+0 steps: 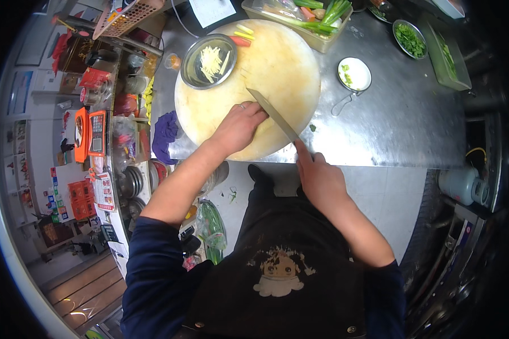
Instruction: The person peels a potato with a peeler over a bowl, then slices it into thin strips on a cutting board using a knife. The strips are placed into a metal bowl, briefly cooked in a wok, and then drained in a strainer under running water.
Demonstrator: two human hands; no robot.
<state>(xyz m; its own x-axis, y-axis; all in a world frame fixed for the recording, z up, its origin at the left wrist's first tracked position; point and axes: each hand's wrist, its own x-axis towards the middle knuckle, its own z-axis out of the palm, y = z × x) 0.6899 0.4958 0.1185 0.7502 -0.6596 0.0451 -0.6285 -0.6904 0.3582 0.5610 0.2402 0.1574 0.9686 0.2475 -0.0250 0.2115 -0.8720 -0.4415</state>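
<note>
My right hand grips the handle of a kitchen knife, whose long blade points up and left across the round cutting board. My left hand rests on the board with its fingers bent, the fingertips close beside the blade. Whatever may lie under those fingers is hidden. On the board's upper left stands a steel bowl holding pale, thin-cut strips. Just right of the bowl's rim lie a piece of carrot and yellow and whitish sticks.
A plastic bin of vegetables touches the board's far side. Rightward on the steel table are a handled white strainer or cup, a bowl of chopped greens and a tub. A purple cloth lies left, near an orange scale.
</note>
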